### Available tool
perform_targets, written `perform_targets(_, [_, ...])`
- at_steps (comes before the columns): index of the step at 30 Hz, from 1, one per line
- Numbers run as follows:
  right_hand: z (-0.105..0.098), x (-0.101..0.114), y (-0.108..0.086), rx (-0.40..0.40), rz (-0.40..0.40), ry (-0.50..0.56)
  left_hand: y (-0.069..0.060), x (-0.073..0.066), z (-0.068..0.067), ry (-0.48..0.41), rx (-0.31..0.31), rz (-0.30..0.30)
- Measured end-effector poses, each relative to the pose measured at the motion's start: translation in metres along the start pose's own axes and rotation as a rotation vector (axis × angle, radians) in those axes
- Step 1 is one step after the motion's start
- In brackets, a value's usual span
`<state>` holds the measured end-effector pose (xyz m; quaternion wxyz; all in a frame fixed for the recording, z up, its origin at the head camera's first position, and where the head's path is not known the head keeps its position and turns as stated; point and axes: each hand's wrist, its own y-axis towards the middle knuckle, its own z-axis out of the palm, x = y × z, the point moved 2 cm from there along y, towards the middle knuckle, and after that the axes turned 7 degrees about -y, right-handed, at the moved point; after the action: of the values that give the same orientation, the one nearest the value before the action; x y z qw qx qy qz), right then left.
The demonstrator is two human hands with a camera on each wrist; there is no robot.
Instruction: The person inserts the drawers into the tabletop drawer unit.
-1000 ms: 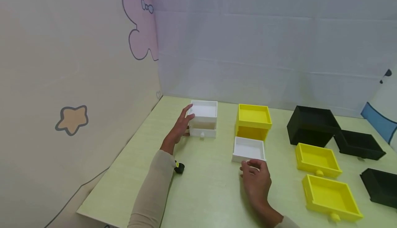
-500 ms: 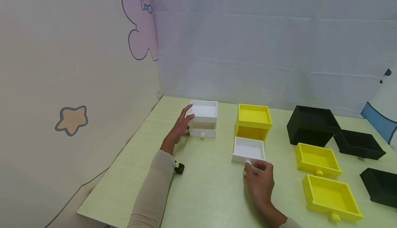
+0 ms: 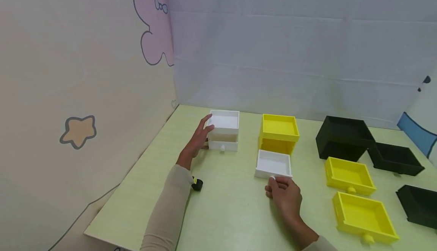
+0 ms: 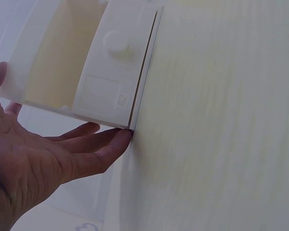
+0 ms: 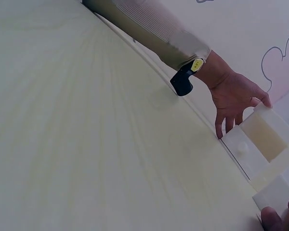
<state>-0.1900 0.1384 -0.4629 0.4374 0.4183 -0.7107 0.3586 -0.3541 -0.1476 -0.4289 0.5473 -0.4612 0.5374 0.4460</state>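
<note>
My left hand [image 3: 197, 139] rests against the left side of a small white cabinet [image 3: 223, 120], fingers spread and touching its side and upper rim. A white drawer with a round knob [image 4: 117, 43] sits in the cabinet's lower part, below an opening. My right hand [image 3: 286, 197] pinches the knob at the front of another white drawer [image 3: 274, 163] between thumb and fingers. That drawer stands right in front of a yellow cabinet [image 3: 280, 127], whose lower opening shows behind it; whether its back end is inside is hidden. The right wrist view shows only fingertips [image 5: 271, 219] of my right hand.
To the right lie two yellow drawers, the nearer yellow drawer [image 3: 365, 215] and the farther one [image 3: 351, 175]. A black cabinet [image 3: 345, 137], a black drawer [image 3: 396, 158] and another black drawer [image 3: 420, 207] stand farther right. Walls border the table [image 3: 222, 213] behind and at left.
My right hand drew slightly back from the knob half a second ago and now pinches it again. The white drawer and my left hand look unmoved.
</note>
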Motion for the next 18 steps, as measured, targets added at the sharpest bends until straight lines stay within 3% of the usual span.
perform_targets(7, [-0.0016,-0.0001,-0.0005,-0.064,0.008,0.039,0.0016,0.0011,0.0,0.006,-0.001,-0.003])
perform_targets(18, [-0.0039,-0.0022,-0.0031,-0.078,0.017,0.082,0.0009,0.0013,0.0005,0.004,-0.004,-0.007])
